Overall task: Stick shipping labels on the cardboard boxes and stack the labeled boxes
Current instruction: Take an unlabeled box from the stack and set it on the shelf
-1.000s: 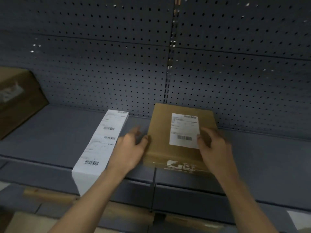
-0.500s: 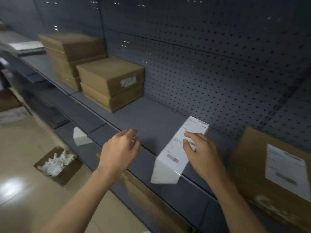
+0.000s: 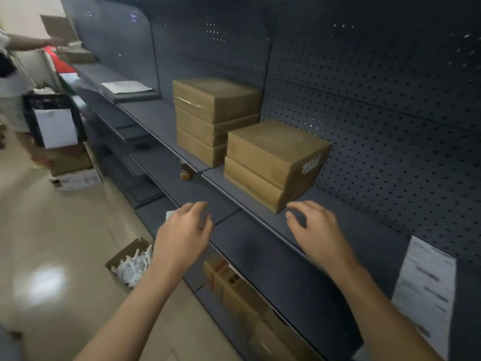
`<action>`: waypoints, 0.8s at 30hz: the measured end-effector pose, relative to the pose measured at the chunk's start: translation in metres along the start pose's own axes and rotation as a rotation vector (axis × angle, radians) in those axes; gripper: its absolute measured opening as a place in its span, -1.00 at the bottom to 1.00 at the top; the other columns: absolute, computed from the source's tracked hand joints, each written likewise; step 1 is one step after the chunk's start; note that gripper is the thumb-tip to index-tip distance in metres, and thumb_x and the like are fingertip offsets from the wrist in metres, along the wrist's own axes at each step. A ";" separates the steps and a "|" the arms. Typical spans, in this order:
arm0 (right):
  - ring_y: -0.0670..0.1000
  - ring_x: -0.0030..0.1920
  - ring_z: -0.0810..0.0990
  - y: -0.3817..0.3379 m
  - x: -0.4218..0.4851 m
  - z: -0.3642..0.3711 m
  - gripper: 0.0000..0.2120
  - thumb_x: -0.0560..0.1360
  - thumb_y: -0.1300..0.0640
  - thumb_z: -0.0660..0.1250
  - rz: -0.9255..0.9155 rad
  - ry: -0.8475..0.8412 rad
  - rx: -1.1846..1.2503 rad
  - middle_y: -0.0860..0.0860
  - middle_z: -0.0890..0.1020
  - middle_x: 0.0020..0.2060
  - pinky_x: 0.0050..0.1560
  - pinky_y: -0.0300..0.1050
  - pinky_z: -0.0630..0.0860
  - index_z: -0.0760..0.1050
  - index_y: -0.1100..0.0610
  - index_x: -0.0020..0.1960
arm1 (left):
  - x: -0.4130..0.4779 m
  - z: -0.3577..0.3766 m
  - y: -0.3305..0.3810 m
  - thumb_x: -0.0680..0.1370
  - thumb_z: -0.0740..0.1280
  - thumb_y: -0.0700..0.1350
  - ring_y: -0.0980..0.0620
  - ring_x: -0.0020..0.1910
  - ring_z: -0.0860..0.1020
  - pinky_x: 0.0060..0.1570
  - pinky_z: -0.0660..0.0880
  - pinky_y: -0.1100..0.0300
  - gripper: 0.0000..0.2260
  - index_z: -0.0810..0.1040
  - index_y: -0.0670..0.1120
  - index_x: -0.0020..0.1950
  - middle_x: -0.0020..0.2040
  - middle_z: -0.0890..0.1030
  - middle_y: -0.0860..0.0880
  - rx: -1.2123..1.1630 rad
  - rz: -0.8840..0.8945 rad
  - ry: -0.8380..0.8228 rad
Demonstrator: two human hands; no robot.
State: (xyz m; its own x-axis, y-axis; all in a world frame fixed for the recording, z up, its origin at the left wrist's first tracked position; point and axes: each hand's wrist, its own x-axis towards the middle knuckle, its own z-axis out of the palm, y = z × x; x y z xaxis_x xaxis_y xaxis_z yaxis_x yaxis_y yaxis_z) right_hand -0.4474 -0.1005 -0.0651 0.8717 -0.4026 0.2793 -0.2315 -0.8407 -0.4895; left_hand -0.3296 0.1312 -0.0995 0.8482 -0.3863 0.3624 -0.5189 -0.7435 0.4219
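Two stacks of plain cardboard boxes stand on the grey shelf (image 3: pixel 260 220). The nearer stack (image 3: pixel 273 162) has two boxes, the farther stack (image 3: pixel 213 118) three. My left hand (image 3: pixel 182 235) hovers below the shelf edge with relaxed fingers, holding nothing. My right hand (image 3: pixel 315 230) hovers over the shelf just in front of the nearer stack, fingers loosely spread, empty. The strip of white shipping labels (image 3: pixel 426 287) lies on the shelf at the far right. The labelled box is out of view.
A dark pegboard wall (image 3: pixel 377 105) backs the shelf. Lower shelves hold flat cardboard (image 3: pixel 234 285) and a small jar (image 3: pixel 187 173). An open box of white scraps (image 3: pixel 130 261) sits on the floor. Another person (image 3: pixel 15 74) stands at the far left by a black crate (image 3: pixel 52 118).
The view has swung left, away from the labelled box. My right hand left the label strip and both hands moved toward the nearer stack of plain boxes.
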 end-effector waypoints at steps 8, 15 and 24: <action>0.03 0.17 0.53 -0.004 0.068 0.016 -0.58 0.62 -0.12 0.17 0.148 0.053 -0.106 0.01 0.55 0.25 0.04 -0.07 0.52 0.48 0.09 0.36 | 0.098 0.014 -0.020 0.62 0.16 0.10 -0.06 0.16 0.57 -0.03 0.58 0.00 -0.63 0.43 0.01 0.39 0.31 0.53 0.00 0.015 0.113 -0.033; 0.14 0.33 0.43 0.014 0.128 0.013 -0.31 0.57 -0.34 0.00 0.405 0.100 -0.089 0.12 0.45 0.36 0.12 0.02 0.46 0.25 0.10 0.51 | 0.208 0.037 -0.004 0.62 0.15 0.16 -0.13 0.18 0.53 -0.07 0.50 0.02 -0.61 0.40 0.02 0.38 0.28 0.51 -0.03 0.037 0.168 -0.133; 0.07 0.14 0.52 0.027 0.187 0.018 -0.31 0.58 -0.31 0.08 0.575 0.093 0.120 0.07 0.54 0.24 -0.11 -0.16 0.42 0.14 0.06 0.56 | 0.323 0.066 0.006 0.54 0.11 0.31 -0.23 0.16 0.53 0.11 0.52 -0.08 -0.44 0.42 -0.05 0.34 0.27 0.52 -0.16 -0.125 0.128 -0.247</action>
State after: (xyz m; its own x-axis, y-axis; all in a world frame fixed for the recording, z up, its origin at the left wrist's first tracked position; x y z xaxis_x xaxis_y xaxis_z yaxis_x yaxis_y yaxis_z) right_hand -0.2824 -0.1915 -0.0409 0.5785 -0.8156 0.0100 -0.6001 -0.4338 -0.6721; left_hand -0.0521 -0.0339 -0.0346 0.7675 -0.6047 0.2129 -0.6192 -0.6131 0.4906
